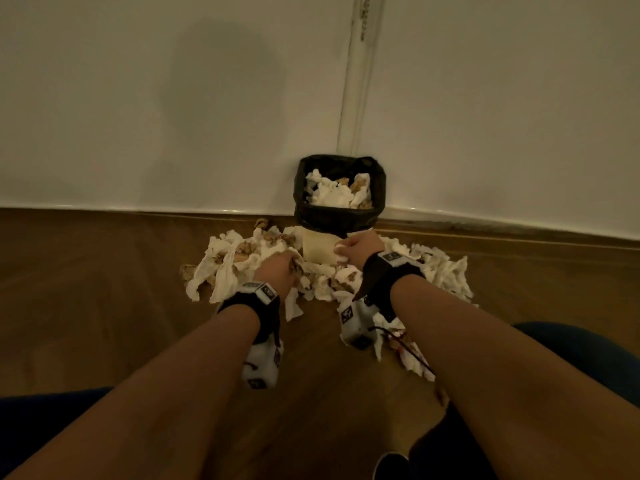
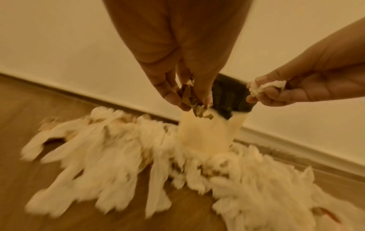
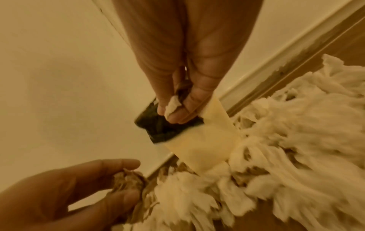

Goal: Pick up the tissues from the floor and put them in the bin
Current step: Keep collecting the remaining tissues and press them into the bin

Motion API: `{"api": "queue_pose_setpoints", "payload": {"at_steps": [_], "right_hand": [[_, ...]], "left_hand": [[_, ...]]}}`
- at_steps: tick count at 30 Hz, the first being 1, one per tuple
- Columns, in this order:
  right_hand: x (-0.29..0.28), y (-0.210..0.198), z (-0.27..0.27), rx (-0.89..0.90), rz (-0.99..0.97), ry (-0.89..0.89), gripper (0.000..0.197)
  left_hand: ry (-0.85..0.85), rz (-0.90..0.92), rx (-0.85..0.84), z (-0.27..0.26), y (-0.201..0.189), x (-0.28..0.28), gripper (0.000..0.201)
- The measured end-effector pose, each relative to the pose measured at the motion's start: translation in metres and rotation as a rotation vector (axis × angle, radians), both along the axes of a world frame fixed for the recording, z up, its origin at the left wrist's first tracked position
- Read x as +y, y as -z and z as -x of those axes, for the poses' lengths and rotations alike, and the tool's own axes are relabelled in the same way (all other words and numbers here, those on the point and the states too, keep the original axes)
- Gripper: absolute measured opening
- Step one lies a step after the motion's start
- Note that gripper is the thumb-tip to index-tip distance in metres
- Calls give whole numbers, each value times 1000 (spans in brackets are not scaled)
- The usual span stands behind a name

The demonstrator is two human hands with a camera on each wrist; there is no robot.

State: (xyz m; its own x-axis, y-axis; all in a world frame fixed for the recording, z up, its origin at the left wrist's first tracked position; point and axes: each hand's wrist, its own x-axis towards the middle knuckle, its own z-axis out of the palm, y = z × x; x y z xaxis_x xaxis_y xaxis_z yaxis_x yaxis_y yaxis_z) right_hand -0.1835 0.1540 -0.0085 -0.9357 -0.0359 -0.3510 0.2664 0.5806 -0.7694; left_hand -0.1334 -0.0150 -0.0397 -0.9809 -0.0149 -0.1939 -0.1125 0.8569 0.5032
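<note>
One brown scrap [image 2: 189,95] is pinched by the left hand [image 1: 277,268]; one white tissue [image 2: 264,87] is gripped by the right hand [image 1: 360,247]. One bin [image 1: 320,251] stands just beyond both hands, ringed by uncountable tissues [image 1: 221,268].

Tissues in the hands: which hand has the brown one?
The left hand pinches the brown crumpled tissue. The right hand grips a white tissue instead, up beside the bin.

Bare forearms are seen, each bound behind the fingers by a black wrist strap [image 1: 388,275] topped with a white marker tile. A white camera block [image 1: 356,323] printed with black patterns is hung beneath each wrist, and a thin red-and-black cable [image 1: 412,351] is trailed from the right one.
</note>
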Motion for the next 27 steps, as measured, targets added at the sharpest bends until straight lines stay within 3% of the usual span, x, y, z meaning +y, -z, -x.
{"api": "queue_pose_setpoints", "payload": {"at_steps": [3, 7, 12, 16, 22, 27], "right_hand": [[8, -36, 17, 78, 29, 65, 29], [20, -76, 40, 203, -98, 75, 33], [37, -88, 67, 376, -192, 100, 30], [39, -71, 79, 448, -161, 128, 27], [25, -51, 97, 489, -269, 42, 24], [23, -35, 106, 423, -382, -20, 22]], "left_hand": [[-27, -106, 110, 23, -42, 12, 36], [-5, -161, 297, 51, -86, 27, 30], [20, -144, 458, 90, -110, 33, 27], [2, -107, 459, 114, -108, 24, 26], [-1, -54, 419, 131, -74, 19, 25], [56, -43, 423, 139, -53, 27, 23]]}}
